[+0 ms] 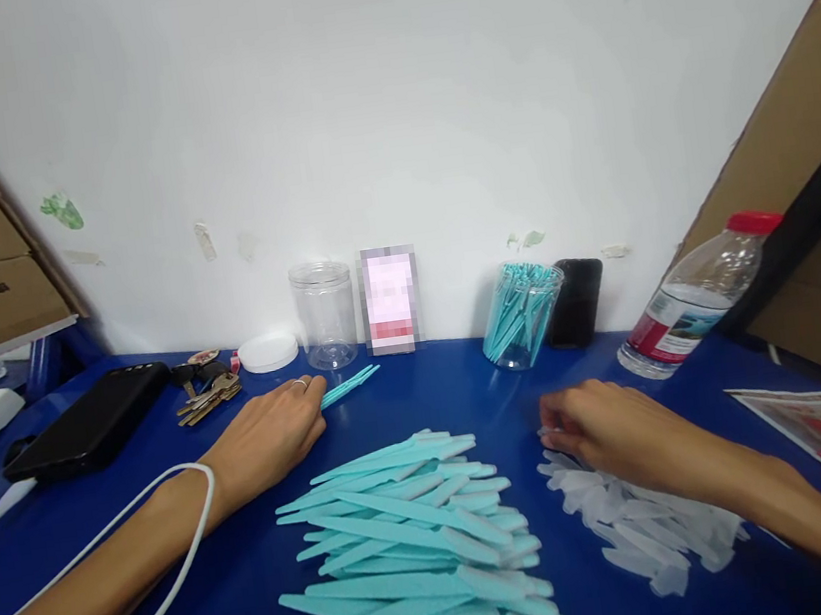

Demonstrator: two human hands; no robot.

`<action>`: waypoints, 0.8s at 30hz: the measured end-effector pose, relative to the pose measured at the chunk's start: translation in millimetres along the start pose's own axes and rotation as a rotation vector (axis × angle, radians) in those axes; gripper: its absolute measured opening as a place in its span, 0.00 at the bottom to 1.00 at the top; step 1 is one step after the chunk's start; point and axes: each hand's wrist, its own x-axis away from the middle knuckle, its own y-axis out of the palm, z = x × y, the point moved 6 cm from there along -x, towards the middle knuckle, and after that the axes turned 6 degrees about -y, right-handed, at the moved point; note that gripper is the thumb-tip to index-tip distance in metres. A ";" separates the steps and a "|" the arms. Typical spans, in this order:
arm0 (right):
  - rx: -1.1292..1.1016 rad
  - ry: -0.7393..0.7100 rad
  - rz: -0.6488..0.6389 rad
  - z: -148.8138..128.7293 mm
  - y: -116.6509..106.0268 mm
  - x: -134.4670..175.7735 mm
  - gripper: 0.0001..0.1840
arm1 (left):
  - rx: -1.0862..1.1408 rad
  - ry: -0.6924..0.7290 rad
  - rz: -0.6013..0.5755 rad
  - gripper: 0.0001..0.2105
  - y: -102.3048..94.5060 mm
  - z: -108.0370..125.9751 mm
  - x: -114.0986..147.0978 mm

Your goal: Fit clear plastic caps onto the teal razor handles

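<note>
My left hand (281, 420) is closed around several slim turquoise eyebrow razors (351, 384), whose tapered handles stick out past its fingers to the right. Its fingertips are partly hidden from me. Over the loose translucent blade caps (646, 518), my right hand (592, 420) pinches a small translucent cap (546, 433), mostly covered by the fingers and a little blurred. Between the hands lies a heap of capped turquoise eyebrow razors (418, 538), handles pointing left and capped ends right.
At the wall stand a clear jar (326, 319), a lit phone (390, 300), a jar of turquoise razors (522, 318) and a dark phone (580, 300). A tilted bottle (697, 300) is right; a white lid (269, 352), keys (210, 396) and black power bank (89, 420) are left. A white cable (208, 526) crosses my left forearm.
</note>
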 end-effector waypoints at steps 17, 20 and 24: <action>0.024 -0.007 0.001 -1.2 -0.8 1.3 0.09 | 0.044 0.006 0.052 0.12 -6.5 3.4 1.3; 0.028 -0.012 0.006 -0.1 0.6 0.2 0.10 | 0.048 0.026 0.067 0.11 -5.5 2.8 0.4; 0.027 -0.017 0.010 0.9 1.8 -0.8 0.09 | 0.022 0.028 0.058 0.11 -6.9 0.2 -1.2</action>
